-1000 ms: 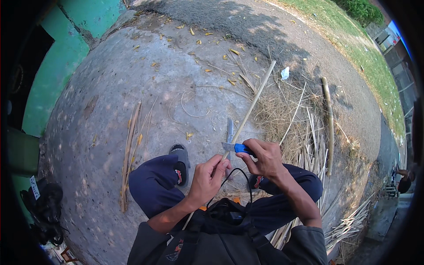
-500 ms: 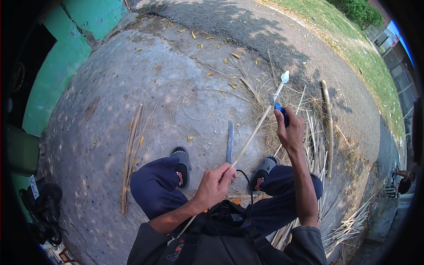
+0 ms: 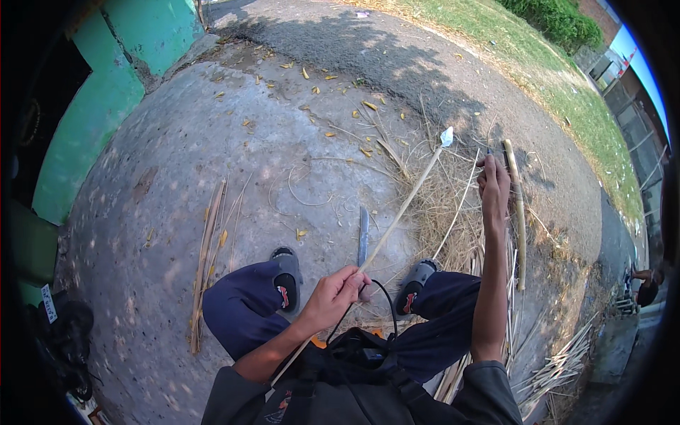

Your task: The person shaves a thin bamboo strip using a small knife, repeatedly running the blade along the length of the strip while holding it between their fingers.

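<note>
My left hand [image 3: 334, 299] is closed round a long, pale bamboo stick [image 3: 400, 212], which slants from my lap up to the right. A pale bluish-white wrapping [image 3: 446, 137] covers its far end. Off to the right of the stick, my right hand [image 3: 494, 183] is closed too, apart from the stick. In it is the small blue-handled knife, mostly hidden by the fingers; only a dark tip [image 3: 489, 151] shows above them. A long-bladed knife [image 3: 364, 230] lies on the ground between my feet, its handle partly behind my left hand.
Thin fibrous shavings [image 3: 453, 205] are heaped in front of my right foot. A thicker bamboo pole [image 3: 517, 219] lies at right; split strips [image 3: 205, 269] lie at left and more sticks [image 3: 563, 365] at lower right. A black cable [image 3: 388, 294] loops before my lap.
My right hand has moved right and slightly up, taking the blue-handled knife away from the stick. The stick's wrapped end has shifted slightly left and down; my left hand keeps its hold.
</note>
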`<state>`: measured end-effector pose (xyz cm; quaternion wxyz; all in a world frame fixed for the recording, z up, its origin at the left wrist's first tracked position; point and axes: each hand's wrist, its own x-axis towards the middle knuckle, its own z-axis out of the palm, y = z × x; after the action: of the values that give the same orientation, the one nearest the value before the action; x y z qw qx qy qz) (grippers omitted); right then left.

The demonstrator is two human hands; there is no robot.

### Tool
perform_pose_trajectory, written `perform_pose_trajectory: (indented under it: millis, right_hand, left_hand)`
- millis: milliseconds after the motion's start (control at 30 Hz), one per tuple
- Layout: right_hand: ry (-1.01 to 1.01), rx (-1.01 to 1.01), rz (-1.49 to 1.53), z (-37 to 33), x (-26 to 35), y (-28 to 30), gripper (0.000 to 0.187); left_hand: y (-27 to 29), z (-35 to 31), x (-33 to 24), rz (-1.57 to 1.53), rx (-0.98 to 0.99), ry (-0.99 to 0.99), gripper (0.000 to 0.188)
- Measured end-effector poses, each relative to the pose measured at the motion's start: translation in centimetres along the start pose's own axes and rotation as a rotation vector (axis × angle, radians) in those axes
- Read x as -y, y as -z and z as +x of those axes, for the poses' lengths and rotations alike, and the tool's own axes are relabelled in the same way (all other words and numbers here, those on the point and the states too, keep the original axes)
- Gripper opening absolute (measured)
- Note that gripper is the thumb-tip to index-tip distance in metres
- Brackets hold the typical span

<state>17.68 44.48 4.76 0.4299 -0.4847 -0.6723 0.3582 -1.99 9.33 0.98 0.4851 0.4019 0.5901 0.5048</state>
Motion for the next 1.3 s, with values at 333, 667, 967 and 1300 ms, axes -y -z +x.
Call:
perform_pose_trajectory:
  millis: [333,667,967,1300]
  right_hand:
    - [0.567,0.660,-0.184,-12.5,4.5,-5.6,0.031]
    - [0.566,0.642,-0.165,-13.4,3.7,-5.4,0.027]
    - [0.263,0.115,-0.240,-4.2,0.0,-2.4,0.041]
    - [-0.171,0.366,0.491,-6.8,2.9,-2.7,0.045]
  left_hand:
    - [0.6,1.4,-1.2,-0.504,0.053,0.206,0.033]
    - [-0.3,1.9,-1.0,-0.495,0.100,0.147,0.033]
    - [-1.8,1.0,-0.3,-0.207,0.127,0.113,0.030]
    - [-0.7,1.1,-1.0,-0.068,0.036,0.082,0.027]
